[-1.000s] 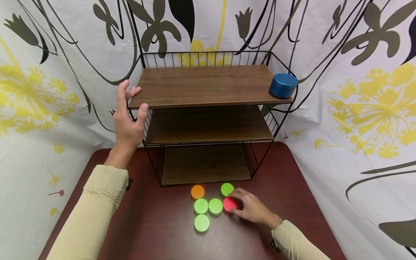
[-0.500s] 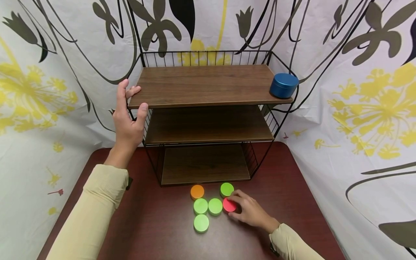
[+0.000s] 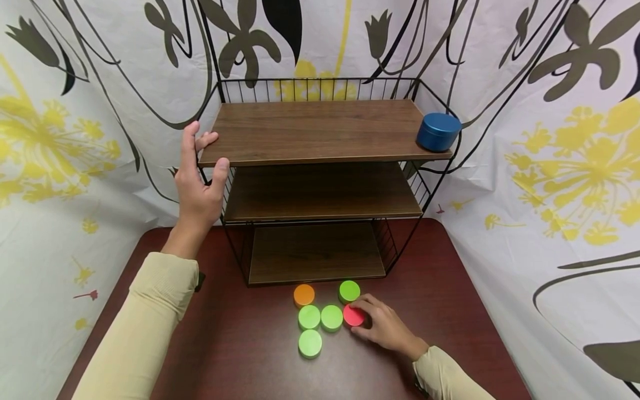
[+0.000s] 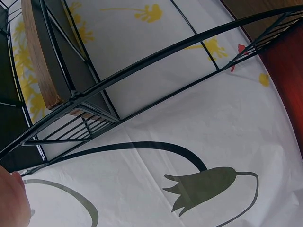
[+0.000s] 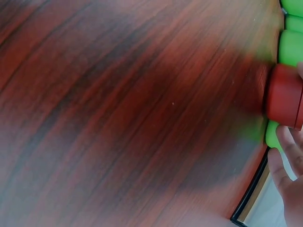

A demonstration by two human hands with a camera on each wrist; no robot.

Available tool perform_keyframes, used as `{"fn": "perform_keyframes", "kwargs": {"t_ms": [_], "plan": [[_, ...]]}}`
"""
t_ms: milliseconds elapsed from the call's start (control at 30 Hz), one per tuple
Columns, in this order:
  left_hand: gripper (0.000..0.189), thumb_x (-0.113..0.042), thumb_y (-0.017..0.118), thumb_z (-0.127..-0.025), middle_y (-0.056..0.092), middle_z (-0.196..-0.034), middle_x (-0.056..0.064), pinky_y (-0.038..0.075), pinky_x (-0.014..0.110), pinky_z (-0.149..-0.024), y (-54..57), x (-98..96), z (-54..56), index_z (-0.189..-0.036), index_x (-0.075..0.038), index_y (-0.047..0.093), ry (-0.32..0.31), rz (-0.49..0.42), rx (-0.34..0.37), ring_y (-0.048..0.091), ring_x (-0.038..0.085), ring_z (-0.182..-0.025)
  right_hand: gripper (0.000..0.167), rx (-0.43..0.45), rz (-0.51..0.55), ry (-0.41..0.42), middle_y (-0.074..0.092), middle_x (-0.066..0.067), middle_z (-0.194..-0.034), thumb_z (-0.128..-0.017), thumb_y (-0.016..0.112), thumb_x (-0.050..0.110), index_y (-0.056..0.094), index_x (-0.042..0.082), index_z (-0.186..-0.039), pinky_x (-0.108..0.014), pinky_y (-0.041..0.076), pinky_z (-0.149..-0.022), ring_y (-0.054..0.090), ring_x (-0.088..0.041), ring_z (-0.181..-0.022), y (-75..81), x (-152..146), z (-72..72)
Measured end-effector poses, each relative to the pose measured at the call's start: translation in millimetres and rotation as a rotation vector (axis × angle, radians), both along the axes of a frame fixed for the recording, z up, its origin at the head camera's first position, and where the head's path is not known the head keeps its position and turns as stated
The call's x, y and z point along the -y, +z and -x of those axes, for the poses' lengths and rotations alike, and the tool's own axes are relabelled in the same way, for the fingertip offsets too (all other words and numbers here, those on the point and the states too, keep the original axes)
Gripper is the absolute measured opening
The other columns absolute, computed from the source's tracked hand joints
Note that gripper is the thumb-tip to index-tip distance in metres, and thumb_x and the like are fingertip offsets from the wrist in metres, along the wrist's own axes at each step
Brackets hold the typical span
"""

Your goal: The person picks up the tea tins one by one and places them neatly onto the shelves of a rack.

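My right hand (image 3: 387, 329) pinches a small round red tin (image 3: 353, 315) between thumb and fingers on the table, at the right end of a group of tins. In the right wrist view the same red tin (image 5: 283, 97) shows a lid seam, with fingertips right at its side. Just behind it stands a bright green tin (image 3: 349, 291). To its left is a light green tin (image 3: 332, 318). My left hand (image 3: 197, 191) is raised at the left end of the shelf rack's top board (image 3: 315, 133), fingers extended and thumb apart, beside the black wire frame.
Two more light green tins, one nearer (image 3: 310, 343) and one farther (image 3: 309, 317), and an orange tin (image 3: 304, 295) complete the group before the rack's bottom board (image 3: 317, 253). A blue tin (image 3: 438, 132) sits at the top board's right end. Patterned cloth (image 3: 565, 183) surrounds the dark red table (image 3: 240, 350).
My right hand has shifted slightly left and its thumb has moved closer in around the red tin. The left hand and the other tins stay in place.
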State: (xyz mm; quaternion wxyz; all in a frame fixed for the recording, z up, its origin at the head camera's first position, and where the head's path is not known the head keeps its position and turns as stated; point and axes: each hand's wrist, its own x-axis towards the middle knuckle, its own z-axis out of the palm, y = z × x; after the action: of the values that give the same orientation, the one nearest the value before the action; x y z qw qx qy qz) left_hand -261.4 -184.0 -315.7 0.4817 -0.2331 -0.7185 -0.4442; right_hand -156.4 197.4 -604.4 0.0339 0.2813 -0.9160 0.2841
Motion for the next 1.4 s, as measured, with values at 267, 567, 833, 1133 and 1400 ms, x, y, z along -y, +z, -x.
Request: {"fn": "perform_keyframes", "kwargs": {"t_ms": [267, 567, 833, 1133, 1400], "plan": [[0.063, -0.023, 0.052, -0.091, 0.060, -0.122, 0.033, 0.032, 0.040, -0.112, 13.7, -9.8, -17.1, -0.138, 0.015, 0.038, -0.011, -0.007, 0.004, 0.052, 0.032, -0.128, 0.050, -0.017, 0.005, 0.003, 0.059, 0.008, -0.114, -0.075, 0.087, 0.029, 0.068, 0.018, -0.119, -0.032, 0.052, -0.078, 0.059, -0.005, -0.096, -0.9, 0.7, 1.1], [0.063, -0.024, 0.052, -0.091, 0.060, -0.121, 0.033, 0.032, 0.040, -0.111, 13.3, -9.9, -17.0, -0.138, 0.016, 0.038, -0.018, -0.015, 0.000, 0.051, 0.044, -0.124, 0.049, 0.004, -0.007, 0.007, 0.059, 0.007, -0.115, -0.075, 0.086, 0.029, 0.069, 0.017, -0.119, -0.029, 0.051, -0.077, 0.058, -0.005, -0.093, 3.3, 0.7, 0.9], [0.068, -0.035, 0.053, -0.093, 0.063, -0.125, 0.024, 0.033, 0.040, -0.111, -2.3, 1.3, 3.5, -0.142, 0.010, 0.040, -0.007, -0.003, -0.009, 0.052, 0.039, -0.126, 0.048, 0.016, -0.018, 0.036, 0.059, 0.007, -0.115, -0.077, 0.084, 0.028, 0.068, 0.015, -0.120, -0.026, 0.051, -0.074, 0.058, -0.004, -0.090, 12.8, -1.8, 0.0], [0.068, -0.043, 0.052, -0.094, 0.064, -0.128, 0.014, 0.032, 0.040, -0.111, -11.7, 10.0, 12.6, -0.146, 0.000, 0.041, 0.002, 0.006, 0.009, 0.052, 0.027, -0.129, 0.044, -0.032, -0.046, 0.106, 0.059, 0.007, -0.111, -0.078, 0.083, 0.027, 0.070, 0.015, -0.117, -0.027, 0.053, -0.074, 0.059, -0.003, -0.090, 34.9, -5.2, 4.9], [0.067, -0.036, 0.053, -0.093, 0.063, -0.126, 0.020, 0.032, 0.040, -0.112, -6.4, 4.9, 7.7, -0.144, 0.006, 0.040, -0.011, -0.003, -0.003, 0.052, 0.036, -0.128, 0.042, -0.070, -0.049, 0.141, 0.059, 0.005, -0.113, -0.080, 0.081, 0.028, 0.069, 0.015, -0.117, -0.027, 0.053, -0.075, 0.060, -0.004, -0.092, 63.8, -6.2, 13.9]]}}
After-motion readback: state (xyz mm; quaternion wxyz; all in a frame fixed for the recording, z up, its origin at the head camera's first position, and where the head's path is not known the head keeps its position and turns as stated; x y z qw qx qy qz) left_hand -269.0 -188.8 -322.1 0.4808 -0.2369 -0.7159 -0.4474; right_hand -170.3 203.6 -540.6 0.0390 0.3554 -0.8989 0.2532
